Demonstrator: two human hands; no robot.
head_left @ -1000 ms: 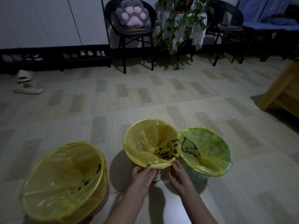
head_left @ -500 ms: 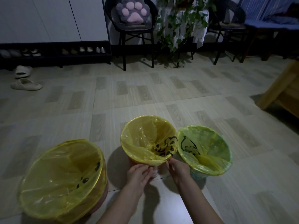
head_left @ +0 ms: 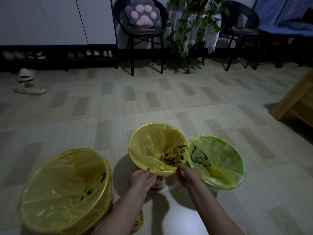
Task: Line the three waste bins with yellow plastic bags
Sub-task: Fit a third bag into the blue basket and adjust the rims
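Three waste bins stand in a loose row on the tiled floor [head_left: 152, 102], and each one has a yellow plastic bag inside it with the bag's edge folded out over the rim. The large bin [head_left: 108, 200] sits nearest on the left, well apart from the other two; its bag [head_left: 64, 189] lines the whole inside and shows a few black printed marks on the right wall. The middle bin [head_left: 159, 181] is small, with only a strip of its reddish-and-white side visible under the bag. Its bag [head_left: 152, 146] is crumpled down inside, with black print near the right wall. The right bin [head_left: 214, 190] touches or almost touches the middle one at the rims; its bag [head_left: 218, 156] looks greenish and also carries a black drawing.

Both hands are at the near edge of the middle bin. The left hand [head_left: 141, 179] has its fingers curled under the folded bag edge, thumb on top, pinching the film. The right hand [head_left: 188, 175] pinches the same edge just beside it, fingers narrow around the plastic.

A rolled bit of yellow printed plastic [head_left: 138, 221] lies on the floor beneath the left forearm.
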